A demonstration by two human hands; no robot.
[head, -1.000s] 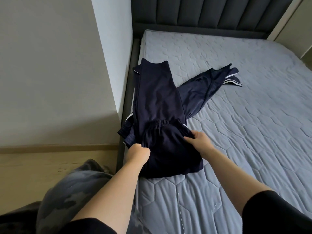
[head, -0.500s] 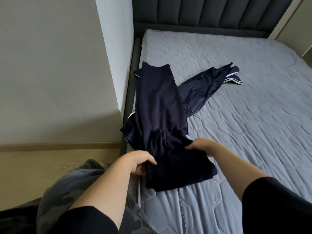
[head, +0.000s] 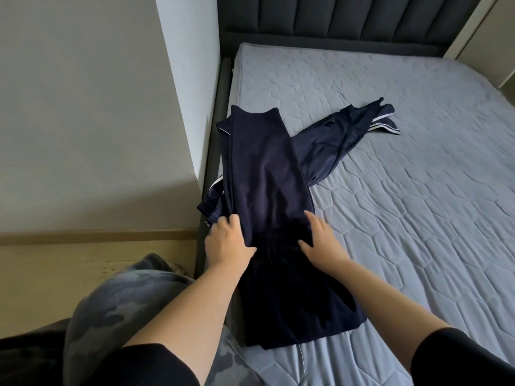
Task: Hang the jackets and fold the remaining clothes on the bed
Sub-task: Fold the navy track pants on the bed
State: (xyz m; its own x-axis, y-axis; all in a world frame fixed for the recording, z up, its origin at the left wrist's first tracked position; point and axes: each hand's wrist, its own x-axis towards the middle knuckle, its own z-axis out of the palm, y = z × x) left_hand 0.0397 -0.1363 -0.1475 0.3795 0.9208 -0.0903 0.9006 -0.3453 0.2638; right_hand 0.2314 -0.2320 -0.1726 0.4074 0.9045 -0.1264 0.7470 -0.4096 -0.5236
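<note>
Dark navy trousers (head: 267,174) lie lengthwise along the left edge of the bed (head: 404,207), legs folded together and pointing toward the headboard. Their waistband end reaches the near edge. Underneath them lies a second navy garment with white stripes (head: 342,135), spreading to the right. My left hand (head: 227,242) grips the trousers' left edge just above the waistband. My right hand (head: 322,242) rests flat on the right edge, fingers spread.
A white wall corner (head: 189,101) stands close to the bed's left side. A dark padded headboard (head: 348,20) closes the far end. Wooden floor (head: 69,263) shows at the left. My knee in camouflage fabric (head: 117,299) presses by the bed frame.
The trousers slid toward me and now lie flatter. Both hands moved up from the waistband end onto the legs, the right hand opening flat.
</note>
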